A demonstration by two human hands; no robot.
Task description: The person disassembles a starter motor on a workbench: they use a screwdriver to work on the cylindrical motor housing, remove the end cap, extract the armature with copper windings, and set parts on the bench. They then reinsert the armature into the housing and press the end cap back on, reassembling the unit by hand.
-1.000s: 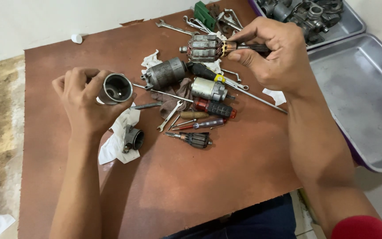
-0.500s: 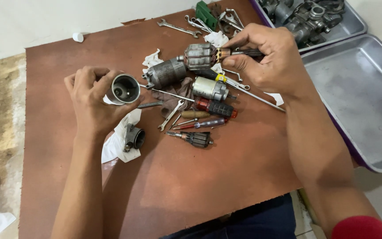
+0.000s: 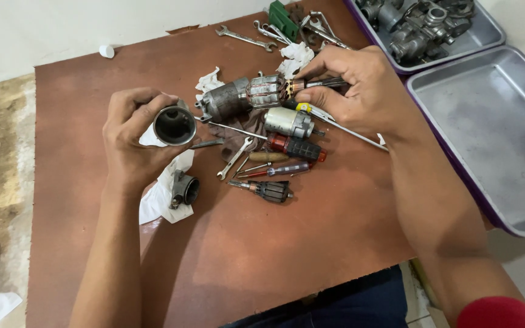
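My left hand (image 3: 133, 143) grips a hollow metal cylinder housing (image 3: 175, 125), its open end facing me, above the brown table (image 3: 226, 255). My right hand (image 3: 360, 91) pinches the shaft of a motor armature (image 3: 267, 90) with copper windings, held level and pointing left toward the housing. A grey cylindrical motor case (image 3: 225, 100) lies just left of the armature. Below my right hand lie a small silver motor (image 3: 289, 121) and a red-and-black part (image 3: 296, 147).
A small armature (image 3: 268, 190), a wrench (image 3: 235, 158), screwdrivers and a long rod lie mid-table. A black metal fitting (image 3: 183, 189) rests on white cloth. More wrenches (image 3: 244, 38) sit at the back. An empty metal tray (image 3: 493, 130) and a tray of engine parts (image 3: 423, 24) stand on the right.
My right hand has carried the armature down and to the left, closer to the grey motor case. My left hand has brought the housing a little to the right.
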